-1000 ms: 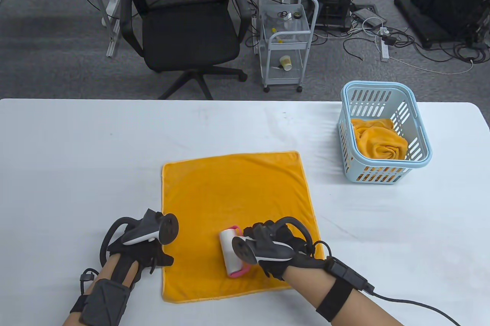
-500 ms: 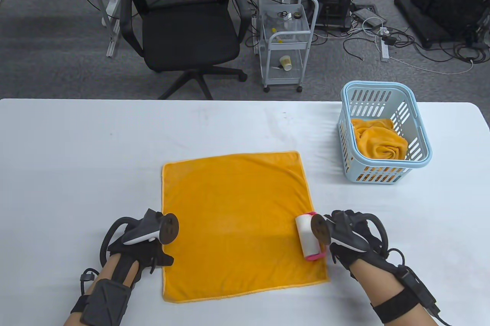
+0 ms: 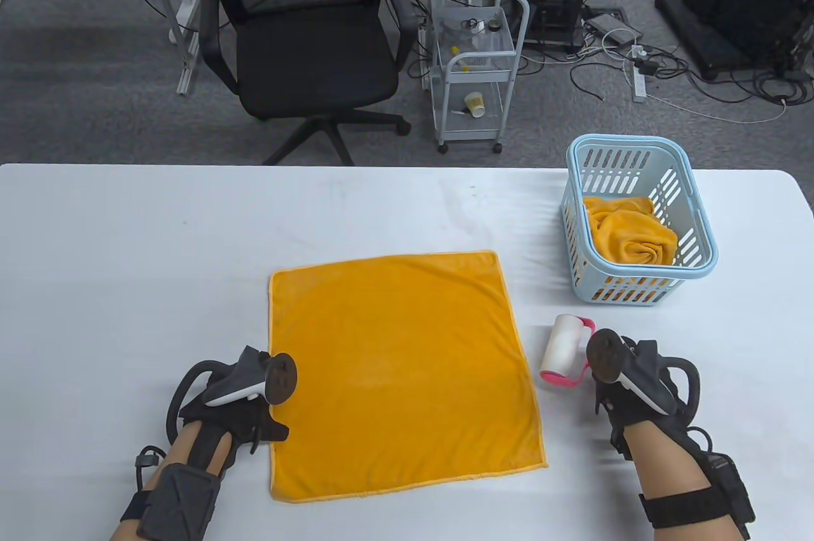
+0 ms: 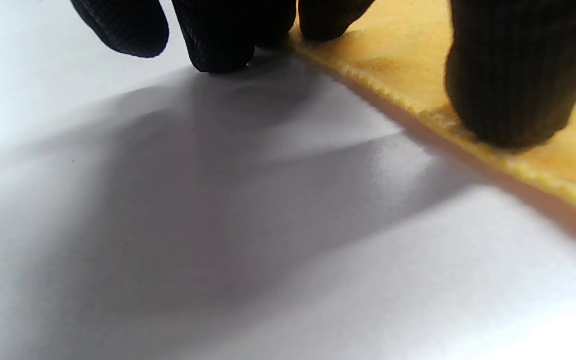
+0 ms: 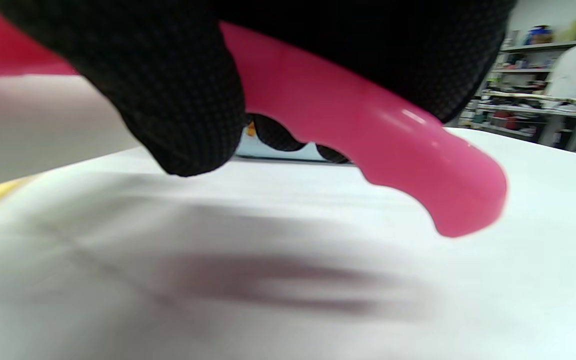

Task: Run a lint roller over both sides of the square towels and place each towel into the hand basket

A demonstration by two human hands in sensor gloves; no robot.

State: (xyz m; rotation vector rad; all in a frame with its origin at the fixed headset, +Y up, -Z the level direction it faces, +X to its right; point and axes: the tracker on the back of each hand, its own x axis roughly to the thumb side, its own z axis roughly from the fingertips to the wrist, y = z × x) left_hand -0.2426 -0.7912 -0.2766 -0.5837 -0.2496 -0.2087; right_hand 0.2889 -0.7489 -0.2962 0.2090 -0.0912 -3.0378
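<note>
Two gloved hands sit nearest the viewer. The left hand presses its fingertips on the near left edge of the flat, square orange towel, pinning it to the white table; the fingers lie on the cloth rather than curling round it. The right hand grips the pink handle of the white-barrelled lint roller, which is off the towel, just beside its right edge and over bare table.

The judgement is that rolling of the upward face is finished or paused. Whether the underside is done cannot be told. If not, the next move calls for lifting an edge and flipping the cloth flat; if so, for gathering it up.

Farther back on the right stands the pale blue slotted plastic hand basket, already holding a crumpled orange towel.
</note>
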